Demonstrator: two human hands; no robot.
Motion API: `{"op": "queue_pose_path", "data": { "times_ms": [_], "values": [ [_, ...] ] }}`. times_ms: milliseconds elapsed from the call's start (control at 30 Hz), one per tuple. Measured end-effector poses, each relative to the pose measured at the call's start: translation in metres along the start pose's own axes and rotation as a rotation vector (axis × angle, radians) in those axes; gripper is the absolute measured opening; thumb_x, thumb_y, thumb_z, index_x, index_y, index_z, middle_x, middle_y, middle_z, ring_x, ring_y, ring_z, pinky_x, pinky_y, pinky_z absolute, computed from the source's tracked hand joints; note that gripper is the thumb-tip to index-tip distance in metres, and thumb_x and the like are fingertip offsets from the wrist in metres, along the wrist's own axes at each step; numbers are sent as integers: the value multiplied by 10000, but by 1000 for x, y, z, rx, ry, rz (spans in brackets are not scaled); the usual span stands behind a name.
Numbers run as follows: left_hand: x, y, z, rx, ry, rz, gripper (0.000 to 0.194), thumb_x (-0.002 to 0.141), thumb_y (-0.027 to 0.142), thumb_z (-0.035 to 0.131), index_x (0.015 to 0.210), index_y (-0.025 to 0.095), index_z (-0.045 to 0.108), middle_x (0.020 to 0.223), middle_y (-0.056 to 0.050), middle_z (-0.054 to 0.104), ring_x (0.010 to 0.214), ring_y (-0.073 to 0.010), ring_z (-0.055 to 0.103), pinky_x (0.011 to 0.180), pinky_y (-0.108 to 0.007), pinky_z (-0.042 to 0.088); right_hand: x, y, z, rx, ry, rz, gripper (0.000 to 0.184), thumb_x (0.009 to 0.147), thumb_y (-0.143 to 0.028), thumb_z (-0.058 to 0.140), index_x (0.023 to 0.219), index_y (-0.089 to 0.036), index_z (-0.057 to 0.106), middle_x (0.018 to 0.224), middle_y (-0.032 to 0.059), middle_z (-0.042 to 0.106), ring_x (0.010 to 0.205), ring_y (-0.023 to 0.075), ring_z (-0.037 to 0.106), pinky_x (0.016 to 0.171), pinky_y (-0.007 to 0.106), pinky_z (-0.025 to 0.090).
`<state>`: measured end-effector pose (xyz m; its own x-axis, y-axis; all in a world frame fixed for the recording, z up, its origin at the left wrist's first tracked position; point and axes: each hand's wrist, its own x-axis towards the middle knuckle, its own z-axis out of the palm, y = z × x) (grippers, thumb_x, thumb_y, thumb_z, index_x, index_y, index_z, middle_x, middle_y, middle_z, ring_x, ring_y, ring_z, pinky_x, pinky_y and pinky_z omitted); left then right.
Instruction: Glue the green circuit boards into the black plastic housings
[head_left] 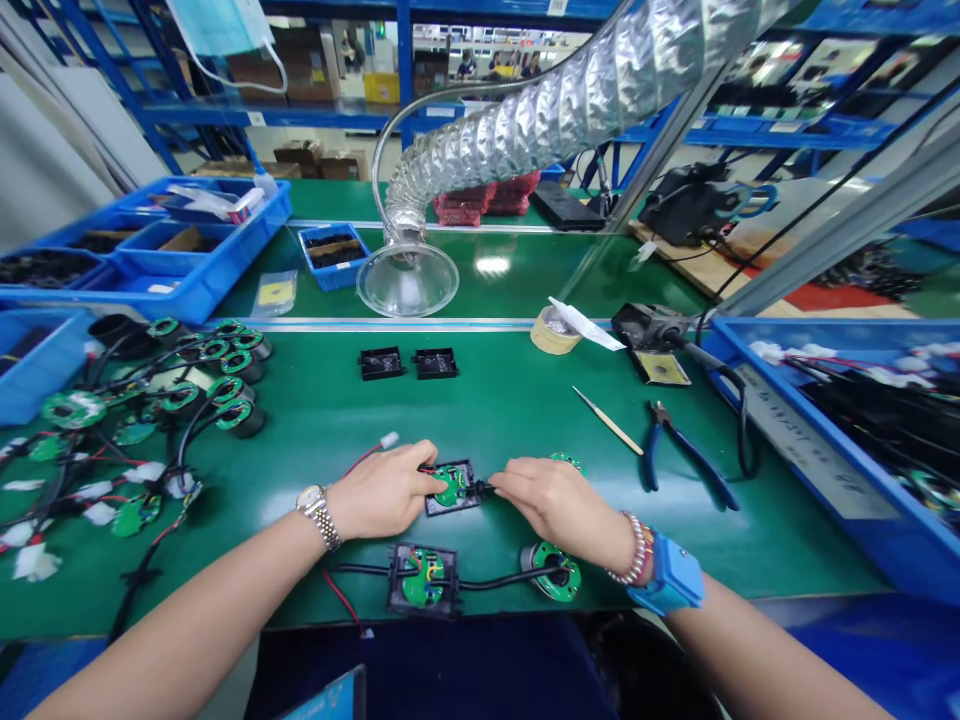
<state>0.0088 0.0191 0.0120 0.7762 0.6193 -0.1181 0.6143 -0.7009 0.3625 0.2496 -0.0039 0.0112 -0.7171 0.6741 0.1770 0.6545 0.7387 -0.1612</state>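
Note:
My left hand is closed on the left side of a small black plastic case, with its thumb on the green circuit board inside. At the case's right end, my right hand pinches the black cable where it enters. A red wire with a white connector sticks out beyond my left hand. Nearer the table edge lies a second open case with a board in it. Its black cable leads to a round green board below my right hand.
Two black case halves lie farther back. Tweezers, blue-handled cutters, a soldering iron holder and a solder roll are to the right. Wired boards crowd the left. A fume duct hangs ahead; a blue bin stands right.

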Motion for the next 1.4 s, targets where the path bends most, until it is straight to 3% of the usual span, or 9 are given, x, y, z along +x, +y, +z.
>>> {"op": "queue_pose_path", "data": {
  "times_ms": [167,333,633,800,1000,1267,1400],
  "values": [
    [-4,6,-5,105,-19,31,298,793,330,484,1049,233,601,1137,-73,450,922,-225,513,726,-333,483,4,-2,5,-86,-35,0,193,878,-152,395,907,-139,585,733,39,570,615,125,480,560,237,342],
    [-3,-3,-1,160,-7,93,349,794,459,520,1057,241,591,1169,-78,454,933,-237,507,687,-335,492,11,-2,5,-110,-76,-38,212,879,-131,372,850,-145,581,737,39,576,608,122,473,552,241,325],
    [-2,-8,1,189,-8,144,309,844,460,463,1044,259,586,1175,-53,485,894,-208,506,635,-293,473,26,-5,2,-47,-255,142,201,889,-207,404,791,-159,573,701,15,624,548,96,511,511,255,226],
    [-2,-9,3,184,5,149,318,843,464,465,1049,256,586,1193,-54,483,875,-206,506,625,-299,476,26,-2,0,-159,-369,20,129,817,-87,441,805,-147,555,680,20,599,543,112,500,488,279,191],
    [0,-14,4,179,-23,171,332,851,471,443,1068,259,580,1218,-57,476,887,-212,504,629,-300,474,32,-3,1,-231,-472,-98,115,812,-98,440,798,-133,549,711,45,600,545,133,505,479,294,157],
    [1,-11,0,181,-22,185,320,843,447,476,1044,229,597,1199,-76,486,890,-209,515,684,-303,470,28,2,-4,-121,-402,22,180,865,-151,418,753,-148,559,750,43,583,654,120,501,536,246,261],
    [2,-12,1,140,-17,191,308,832,440,502,1027,225,605,1172,-77,496,901,-207,519,710,-299,467,30,5,-2,-20,-397,-18,178,834,-99,431,716,-143,556,743,34,571,664,112,495,570,234,301]
  ]
}}
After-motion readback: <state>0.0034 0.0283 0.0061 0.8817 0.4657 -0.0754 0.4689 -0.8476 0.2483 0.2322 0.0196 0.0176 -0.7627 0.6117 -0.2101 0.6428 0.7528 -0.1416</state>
